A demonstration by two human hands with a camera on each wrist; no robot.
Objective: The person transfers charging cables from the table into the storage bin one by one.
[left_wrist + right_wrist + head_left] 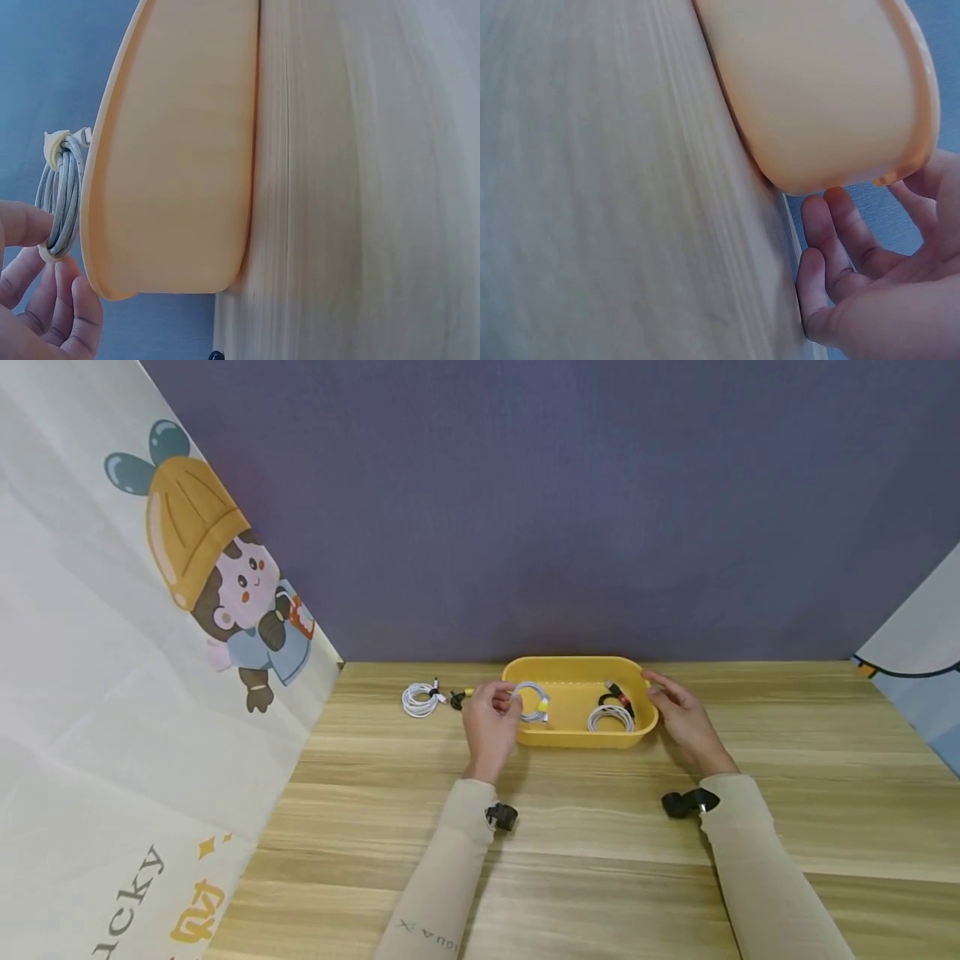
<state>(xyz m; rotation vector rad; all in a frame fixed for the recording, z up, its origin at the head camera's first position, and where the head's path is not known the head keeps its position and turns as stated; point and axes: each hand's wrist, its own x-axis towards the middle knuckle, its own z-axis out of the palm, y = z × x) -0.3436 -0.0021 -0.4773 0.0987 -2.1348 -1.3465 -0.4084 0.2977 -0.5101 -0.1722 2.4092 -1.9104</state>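
A coiled light grey cable (530,702) with a yellow tie is pinched between the thumb and fingers of my left hand (492,718). The coil stands over the left end of a yellow plastic basket (577,739); in the left wrist view the cable coil (64,191) is beside the rim. My right hand (688,722) is at the basket's right end, its fingertips touching the rim and outer wall. In the right wrist view the fingers (821,221) are loosely extended against the basket (817,97). Inside lie a white coiled cable (611,717) and a black cable (619,692) with a red tie.
Left of the basket on the wooden table (585,860) lie a white coiled cable (422,701) with a black tie and a black cable (457,700) with a yellow part, partly behind my left hand. A dark panel (555,510) rises behind the table.
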